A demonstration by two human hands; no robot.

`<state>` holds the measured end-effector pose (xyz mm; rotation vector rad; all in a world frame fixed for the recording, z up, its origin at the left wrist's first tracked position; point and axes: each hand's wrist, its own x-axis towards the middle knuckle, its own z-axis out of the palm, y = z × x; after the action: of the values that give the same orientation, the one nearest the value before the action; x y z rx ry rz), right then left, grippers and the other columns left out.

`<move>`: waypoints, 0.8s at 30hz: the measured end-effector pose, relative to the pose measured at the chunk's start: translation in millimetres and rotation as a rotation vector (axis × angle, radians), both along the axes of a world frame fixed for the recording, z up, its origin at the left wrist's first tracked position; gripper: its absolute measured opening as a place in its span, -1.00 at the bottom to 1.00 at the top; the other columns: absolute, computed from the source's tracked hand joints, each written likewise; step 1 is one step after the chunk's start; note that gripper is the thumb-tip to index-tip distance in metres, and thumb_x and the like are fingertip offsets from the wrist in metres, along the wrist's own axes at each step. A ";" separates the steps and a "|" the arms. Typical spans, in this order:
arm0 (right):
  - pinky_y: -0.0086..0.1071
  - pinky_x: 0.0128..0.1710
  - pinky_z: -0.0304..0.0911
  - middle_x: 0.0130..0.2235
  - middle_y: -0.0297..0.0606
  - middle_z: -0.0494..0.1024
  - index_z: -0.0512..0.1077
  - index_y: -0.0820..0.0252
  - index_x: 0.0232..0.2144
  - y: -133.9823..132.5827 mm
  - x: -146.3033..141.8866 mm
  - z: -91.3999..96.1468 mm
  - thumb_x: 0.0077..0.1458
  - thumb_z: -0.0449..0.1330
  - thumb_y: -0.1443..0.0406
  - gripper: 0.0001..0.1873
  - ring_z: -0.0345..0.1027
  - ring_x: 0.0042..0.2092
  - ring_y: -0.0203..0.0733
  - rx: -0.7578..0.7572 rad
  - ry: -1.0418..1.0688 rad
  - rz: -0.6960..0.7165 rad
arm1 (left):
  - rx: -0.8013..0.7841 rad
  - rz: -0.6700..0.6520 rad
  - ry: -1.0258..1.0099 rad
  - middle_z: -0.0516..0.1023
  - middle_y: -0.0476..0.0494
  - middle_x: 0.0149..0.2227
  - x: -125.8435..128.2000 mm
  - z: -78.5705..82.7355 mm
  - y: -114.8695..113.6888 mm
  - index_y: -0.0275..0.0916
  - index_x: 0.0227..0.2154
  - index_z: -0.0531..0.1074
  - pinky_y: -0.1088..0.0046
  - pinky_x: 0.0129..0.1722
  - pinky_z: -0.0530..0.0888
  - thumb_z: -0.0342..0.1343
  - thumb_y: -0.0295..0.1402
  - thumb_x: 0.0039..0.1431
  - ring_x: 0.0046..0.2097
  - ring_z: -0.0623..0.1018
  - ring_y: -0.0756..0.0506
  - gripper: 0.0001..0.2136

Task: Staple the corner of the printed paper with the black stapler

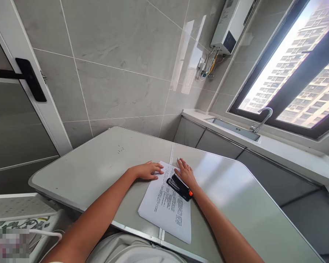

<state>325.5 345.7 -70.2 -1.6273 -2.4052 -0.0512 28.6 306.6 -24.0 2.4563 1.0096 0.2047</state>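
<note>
A printed sheet of paper (164, 210), perhaps one of a stack, lies aslant on the table in front of me. On its right half rests a black stapler (179, 187) with an orange-red spot at its near end. My left hand (148, 170) lies flat at the paper's far left edge, fingers spread and fingertips on the sheet. Along the far right edge, my right hand (185, 171) is laid down with fingers stretched out, its thumb side close beside the stapler. Neither hand grips anything.
The pale folding table (98, 160) has a seam down its middle. To the left stand a white plastic basket (19, 206) and a door with a black handle (31, 79). Beyond the table, a counter with a sink (233, 128) and tap (264, 118) runs under the window.
</note>
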 end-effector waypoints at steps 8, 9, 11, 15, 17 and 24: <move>0.04 0.30 0.07 0.50 -0.07 -0.04 0.00 0.12 0.47 -4.6 -59.8 6.1 0.42 -0.09 0.08 -0.33 0.09 0.38 0.10 -0.001 -0.027 -0.029 | 0.096 0.241 0.028 0.44 -0.15 0.21 -12.6 -0.1 6.7 -0.07 0.04 0.47 0.11 0.33 0.15 0.22 -0.14 0.24 0.26 0.40 -0.22 -0.66; 0.06 0.31 0.06 0.50 -0.07 -0.04 -0.01 0.12 0.47 -3.2 -68.0 7.2 0.42 -0.09 0.07 -0.33 0.08 0.38 0.12 -0.013 -0.021 -0.026 | 0.088 0.258 0.026 0.41 -0.14 0.24 -17.3 -1.8 9.3 -0.03 0.11 0.43 0.12 0.34 0.16 0.24 -0.16 0.22 0.29 0.37 -0.22 -0.60; 0.12 0.31 0.03 0.50 -0.07 -0.03 0.00 0.12 0.47 0.9 -84.7 9.3 0.42 -0.09 0.02 -0.31 0.04 0.38 0.18 -0.044 -0.011 -0.023 | 0.062 0.318 0.033 0.35 -0.14 0.30 -30.1 -5.1 14.7 0.01 0.19 0.39 0.13 0.35 0.15 0.26 -0.18 0.19 0.34 0.31 -0.23 -0.50; 0.34 0.30 -0.11 0.47 -0.10 0.05 0.07 0.05 0.44 9.9 -117.4 13.8 0.43 -0.13 -0.03 -0.34 -0.12 0.42 0.28 -0.137 -0.017 0.023 | 0.015 0.451 0.070 0.24 -0.14 0.38 -61.2 -9.0 23.1 0.01 0.17 0.43 0.12 0.37 0.13 0.29 -0.17 0.13 0.39 0.24 -0.28 -0.49; 0.40 0.29 -0.18 0.47 -0.10 0.06 0.08 0.02 0.43 12.9 -132.2 16.4 0.44 -0.17 -0.03 -0.37 -0.18 0.43 0.29 -0.165 -0.020 0.064 | 0.010 0.488 0.060 0.23 -0.12 0.39 -75.1 -9.4 24.7 0.02 0.16 0.44 0.13 0.38 0.14 0.30 -0.18 0.11 0.39 0.24 -0.28 -0.49; 0.41 0.29 -0.23 0.47 -0.06 0.05 0.13 0.06 0.40 18.6 -160.8 18.6 0.43 -0.16 -0.03 -0.37 -0.19 0.43 0.36 -0.171 0.032 0.093 | -0.035 0.582 0.013 0.32 -0.11 0.33 -101.7 -3.3 20.5 0.00 0.11 0.46 0.25 0.32 0.28 0.32 -0.04 0.04 0.31 0.35 -0.26 -0.45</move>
<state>164.7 364.3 -51.6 -1.5697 -2.5173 0.2002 -73.0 327.1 -27.3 2.0733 1.6957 0.3525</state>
